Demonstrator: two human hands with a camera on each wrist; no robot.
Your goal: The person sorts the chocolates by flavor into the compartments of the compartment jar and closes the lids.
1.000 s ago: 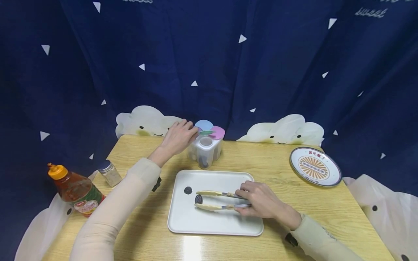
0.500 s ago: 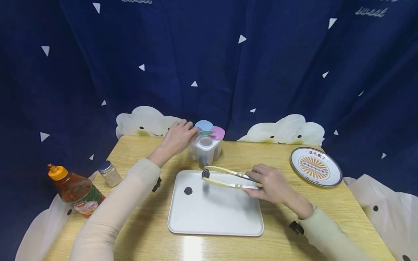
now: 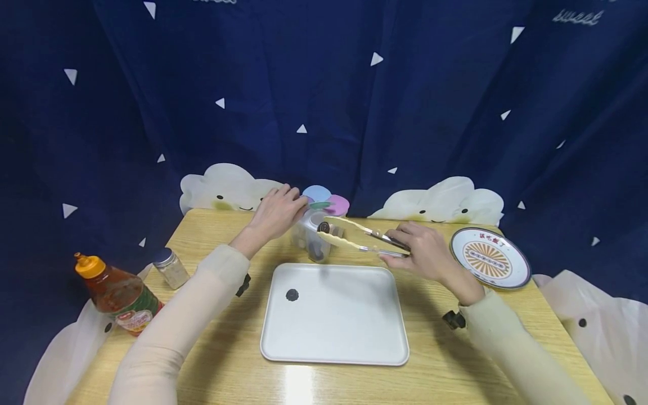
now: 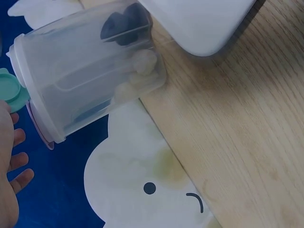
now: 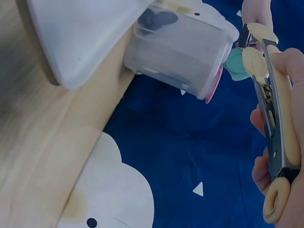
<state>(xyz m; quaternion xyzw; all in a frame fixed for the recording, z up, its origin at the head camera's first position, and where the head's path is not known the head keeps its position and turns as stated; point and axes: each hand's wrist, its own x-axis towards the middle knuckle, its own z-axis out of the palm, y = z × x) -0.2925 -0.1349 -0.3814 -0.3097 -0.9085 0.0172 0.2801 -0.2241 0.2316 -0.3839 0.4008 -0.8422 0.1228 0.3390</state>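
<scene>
My left hand [image 3: 278, 212] is at the raised green lid [image 3: 320, 206] of a translucent, several-lidded container [image 4: 76, 71], its thumb and index pinching the lid's edge. With my right hand [image 3: 422, 253] I grip tongs [image 3: 377, 239] with cream tips. A small dark roll with a spiral end [image 3: 323, 227] sits between the tips, at the open top of the container in the head view. Dark and pale pieces [image 4: 142, 61] lie inside the container. Below it is a white tray [image 3: 339, 332] with one dark round piece [image 3: 292, 295] on it.
At left stand a squeeze bottle of red sauce [image 3: 121, 298] with a yellow cap and a small shaker jar [image 3: 171, 269]. A patterned plate [image 3: 490, 257] lies at the right rear. A navy curtain [image 3: 324, 84] hangs behind the table [image 3: 425, 365].
My right hand has lifted the dark roll off the tray in the tongs and carried it away from me to the container. The left hand stays at the lid.
</scene>
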